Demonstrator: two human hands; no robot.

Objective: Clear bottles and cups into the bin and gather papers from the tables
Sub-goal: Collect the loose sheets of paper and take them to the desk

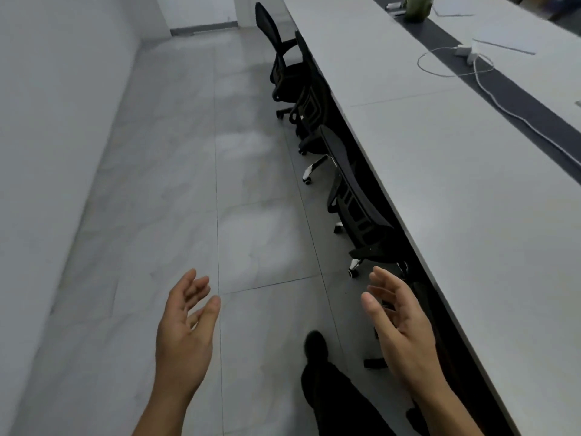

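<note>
Both hands hang empty over the floor (157, 184) beside the long worktop (456, 215). The left hand (185, 328) is well out from its near edge and the right hand (399, 322) is just beside that edge. The fingers (195, 287) of each are loose and apart, holding nothing. The papers (506, 42) lie towards the far end of the worktop, beyond its dark centre strip (534, 111), with another white sheet (452, 9) farther along. A green thing (416, 9) stands on the strip near that sheet, too blurred to tell whether it is a bottle or a plant. A white cable (452, 70) loops on the worktop just before the papers. Such sheets are likely light, limp and flat to the surface, so sliding one towards the worktop's edge and pinching a corner should serve better than grabbing from above.
</note>
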